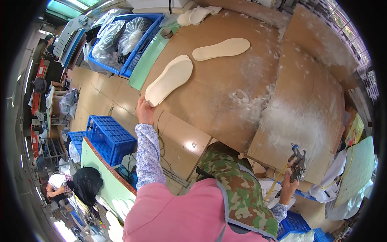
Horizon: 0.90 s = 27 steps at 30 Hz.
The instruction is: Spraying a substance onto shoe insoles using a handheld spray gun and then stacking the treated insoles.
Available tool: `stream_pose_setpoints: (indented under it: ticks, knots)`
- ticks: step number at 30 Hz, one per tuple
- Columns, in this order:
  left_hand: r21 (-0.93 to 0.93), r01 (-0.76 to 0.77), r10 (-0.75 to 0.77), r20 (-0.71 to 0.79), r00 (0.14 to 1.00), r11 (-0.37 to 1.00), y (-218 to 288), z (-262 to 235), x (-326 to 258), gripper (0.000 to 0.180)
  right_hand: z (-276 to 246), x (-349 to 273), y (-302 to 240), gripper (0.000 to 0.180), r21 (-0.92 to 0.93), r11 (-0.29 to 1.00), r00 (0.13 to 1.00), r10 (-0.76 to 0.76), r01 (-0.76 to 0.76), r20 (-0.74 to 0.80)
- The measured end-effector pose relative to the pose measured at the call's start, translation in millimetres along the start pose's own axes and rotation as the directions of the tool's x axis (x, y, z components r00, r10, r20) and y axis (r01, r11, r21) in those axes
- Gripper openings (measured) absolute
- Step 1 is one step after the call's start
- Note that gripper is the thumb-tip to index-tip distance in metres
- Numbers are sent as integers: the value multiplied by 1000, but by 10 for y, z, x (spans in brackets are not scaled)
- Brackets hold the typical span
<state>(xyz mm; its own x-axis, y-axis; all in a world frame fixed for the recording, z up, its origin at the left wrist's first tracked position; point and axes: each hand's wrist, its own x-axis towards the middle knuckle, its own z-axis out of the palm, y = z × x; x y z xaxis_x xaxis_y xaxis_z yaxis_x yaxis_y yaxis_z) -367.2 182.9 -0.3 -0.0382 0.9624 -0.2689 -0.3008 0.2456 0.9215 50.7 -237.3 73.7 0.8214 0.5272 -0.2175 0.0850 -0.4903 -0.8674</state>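
Observation:
At the near left of the cardboard-covered table (217, 92), my left hand (146, 110) pinches the heel end of a small stack of cream insoles (170, 80). The stack lies at a slant, its toe end pointing away to the right. Farther back, a single cream insole (221, 49) lies flat and apart. My right hand (288, 186) is wrapped around a metal spray gun (298, 163) at the table's near right edge. A yellow hose (276, 181) runs down beside that hand. The fingers of the right hand are partly hidden by the gun.
White fibrous residue (250, 101) coats the cardboard at centre and right. A blue crate (133, 64) with plastic-bagged goods stands at the far left, near a small cup (166, 33). More insoles (197, 15) lie at the back. Blue crates (109, 139) stand left on the floor; another person (58, 185) is beyond.

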Motion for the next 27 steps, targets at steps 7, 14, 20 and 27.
stream_pose_setpoints:
  ticks: [7, 14, 20, 27]
  knots:
    - [601, 237, 27, -396, 918, 763, -560, -426, 123, 33, 69, -4, -91, 30, 24, 1000, 1000, 13, -12, -19]
    - [934, -342, 675, 185, 715, 106, -349, 655, 486, 38, 115, -51, -143, 24, -59, 997, 997, 35, -39, -70]
    - [776, -627, 487, 522, 700, 69, -827, 2154, 1510, 35, 66, -170, -103, 37, 12, 998, 989, 63, -62, -135]
    - [845, -209, 264, 374, 889, -492, -1240, 2612, 2201, 35, -31, -461, -67, 26, 169, 983, 933, 125, -70, -338]
